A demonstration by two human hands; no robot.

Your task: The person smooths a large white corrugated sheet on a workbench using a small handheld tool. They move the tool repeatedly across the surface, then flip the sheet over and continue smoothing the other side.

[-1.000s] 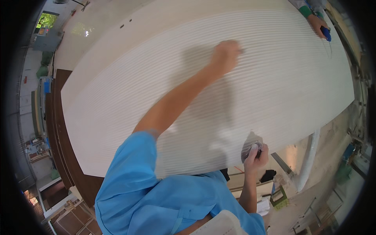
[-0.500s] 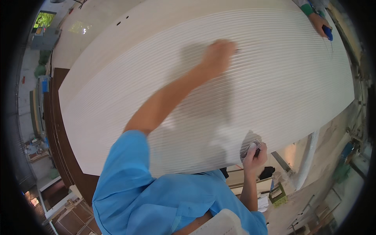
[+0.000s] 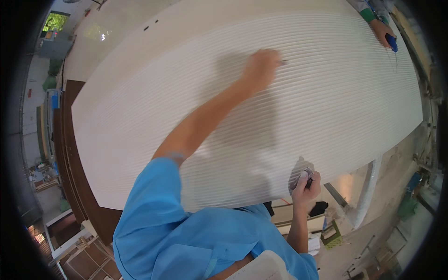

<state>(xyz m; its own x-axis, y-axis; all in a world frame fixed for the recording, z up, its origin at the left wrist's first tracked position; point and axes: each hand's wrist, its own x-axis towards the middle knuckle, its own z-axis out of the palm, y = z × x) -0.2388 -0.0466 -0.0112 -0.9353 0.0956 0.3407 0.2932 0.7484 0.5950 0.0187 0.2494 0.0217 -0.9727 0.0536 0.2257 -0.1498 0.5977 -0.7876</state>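
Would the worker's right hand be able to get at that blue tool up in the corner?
Probably not: the blue tool is in another person's hand at the far right of the ridged white panel, while the right hand, by the near edge, holds a small dark object.

The head view comes from the left of two fisheye cameras worn side by side, looking steeply down from above the blue shirt point(image 3: 205, 235), which sits close below the lens at six o'clock. It faces the ribbed white panel point(image 3: 336, 107), within arm's reach, which fills the centre and spreads toward twelve. The wide lens also takes in a far-off window point(image 3: 55, 22) at ten o'clock, its round dark rim closing in at three and nine.
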